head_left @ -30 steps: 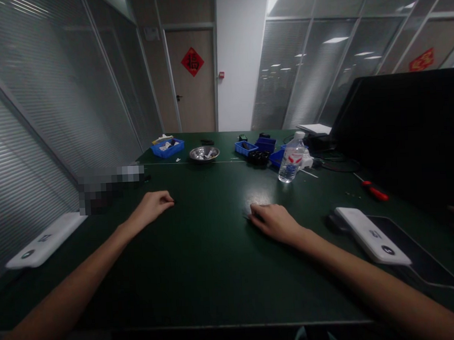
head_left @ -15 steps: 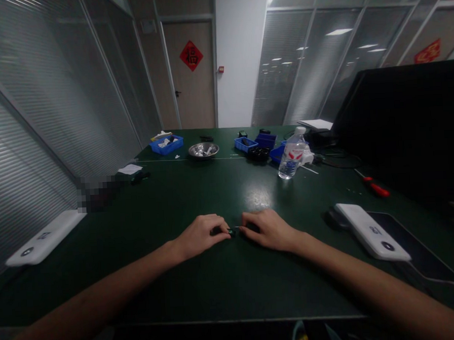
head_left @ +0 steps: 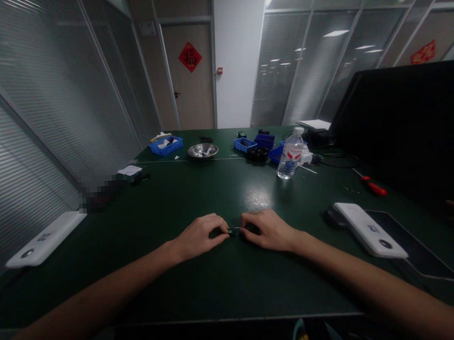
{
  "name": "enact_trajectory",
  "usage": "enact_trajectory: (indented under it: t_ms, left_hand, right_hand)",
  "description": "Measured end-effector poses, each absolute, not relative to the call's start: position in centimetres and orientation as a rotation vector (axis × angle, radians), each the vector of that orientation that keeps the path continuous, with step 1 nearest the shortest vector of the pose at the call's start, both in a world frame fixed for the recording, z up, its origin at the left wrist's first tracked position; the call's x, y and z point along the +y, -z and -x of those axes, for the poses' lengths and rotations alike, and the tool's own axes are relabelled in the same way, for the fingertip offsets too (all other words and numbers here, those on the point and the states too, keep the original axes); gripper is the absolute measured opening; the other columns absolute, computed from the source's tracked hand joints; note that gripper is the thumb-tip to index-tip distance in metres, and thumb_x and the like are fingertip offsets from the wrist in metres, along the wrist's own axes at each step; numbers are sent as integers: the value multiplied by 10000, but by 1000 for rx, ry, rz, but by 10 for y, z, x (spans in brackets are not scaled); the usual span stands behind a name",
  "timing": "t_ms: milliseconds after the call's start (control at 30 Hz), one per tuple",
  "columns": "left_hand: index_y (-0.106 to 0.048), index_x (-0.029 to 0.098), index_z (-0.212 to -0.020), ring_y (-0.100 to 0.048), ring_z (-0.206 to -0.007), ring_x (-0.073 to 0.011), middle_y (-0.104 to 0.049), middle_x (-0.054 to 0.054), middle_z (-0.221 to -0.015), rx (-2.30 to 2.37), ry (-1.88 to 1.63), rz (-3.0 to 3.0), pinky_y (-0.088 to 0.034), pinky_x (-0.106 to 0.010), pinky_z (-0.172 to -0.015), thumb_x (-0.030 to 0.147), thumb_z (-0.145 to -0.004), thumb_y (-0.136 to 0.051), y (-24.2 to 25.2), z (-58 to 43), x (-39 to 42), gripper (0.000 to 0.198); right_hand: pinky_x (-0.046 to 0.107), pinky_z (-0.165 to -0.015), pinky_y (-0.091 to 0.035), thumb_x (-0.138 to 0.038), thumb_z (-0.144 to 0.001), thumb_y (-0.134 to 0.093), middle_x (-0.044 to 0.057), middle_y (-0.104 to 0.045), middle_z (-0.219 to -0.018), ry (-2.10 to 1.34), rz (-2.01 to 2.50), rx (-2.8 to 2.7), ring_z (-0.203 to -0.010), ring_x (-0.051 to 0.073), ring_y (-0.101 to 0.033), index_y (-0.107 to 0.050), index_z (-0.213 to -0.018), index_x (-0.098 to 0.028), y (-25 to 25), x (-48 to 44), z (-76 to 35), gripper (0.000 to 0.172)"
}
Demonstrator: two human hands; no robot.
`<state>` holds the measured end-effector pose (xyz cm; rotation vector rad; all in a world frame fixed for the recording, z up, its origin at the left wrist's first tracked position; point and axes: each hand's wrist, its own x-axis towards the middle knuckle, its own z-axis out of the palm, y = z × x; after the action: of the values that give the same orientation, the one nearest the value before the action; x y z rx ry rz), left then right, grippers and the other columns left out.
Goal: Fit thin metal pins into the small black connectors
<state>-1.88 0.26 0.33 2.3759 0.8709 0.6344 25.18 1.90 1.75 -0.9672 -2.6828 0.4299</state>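
Note:
My left hand (head_left: 202,236) rests low over the green table, thumb and forefinger pinching a small black part with a green spot (head_left: 231,232). Opposite it, my right hand (head_left: 269,230) is closed in a pinch on a thin light-coloured rod (head_left: 237,228). The rod's visible end points at the black part, close beside it. Whether the two touch is too small to tell. Fingertips of both hands cover much of what they hold.
A water bottle (head_left: 290,154) stands beyond my right hand, near blue trays (head_left: 244,144). Farther back are a metal bowl (head_left: 203,151) and a blue basket (head_left: 166,146). White devices (head_left: 370,230) lie either side. A red-handled screwdriver (head_left: 374,186) and a black monitor (head_left: 407,130) are at right.
The view has shifted very slightly. Both hands keep their pinches in nearly the same place, and a bit more of the rod and black part shows between the fingertips.

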Motion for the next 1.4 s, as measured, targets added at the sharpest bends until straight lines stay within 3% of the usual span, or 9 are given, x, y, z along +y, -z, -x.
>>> enact_trajectory:
  t_ms: [400,667,1067,1400]
  left_hand:
    - [-658,229,-1182,-622,-1059,-212,-672,-41,-1141,1016,-641,-2403,-502,-374,-940,294,-919,-729,-3,19,2,280]
    - [-682,219,-1105,-629,-1029,-211,-695,-36,-1096,1069,-702,-2347,-488,-371,-924,338,-951,-691,-3,21,3,194]
    - [-677,208,-1123,-631,-991,-201,-686,-36,-1061,932,-755,-2432,-472,-353,-903,231,-936,-684,-7,19,-1,189]
    - [-678,205,-1108,-640,-1016,-205,-693,-50,-1078,898,-824,-2399,-488,-361,-924,234,-946,-677,-4,21,0,164]
  right_hand:
    - [264,-646,-377,-317,-974,-595,21,-693,-856,-424,996,-2694,-707,153,-612,-651,-1022,-194,-17,20,-252,143]
    - [249,-635,-412,-450,-991,-612,18,-700,-864,-645,1030,-2510,-707,148,-616,-650,-1134,-194,-15,9,-243,296]
    - [238,-620,-419,-326,-956,-656,-7,-672,-829,-760,942,-2398,-670,126,-589,-665,-1130,-193,-5,7,-242,219]
    - [236,-600,-394,-436,-983,-614,0,-676,-801,-772,965,-2408,-645,120,-574,-686,-1141,-172,-9,8,-240,316]
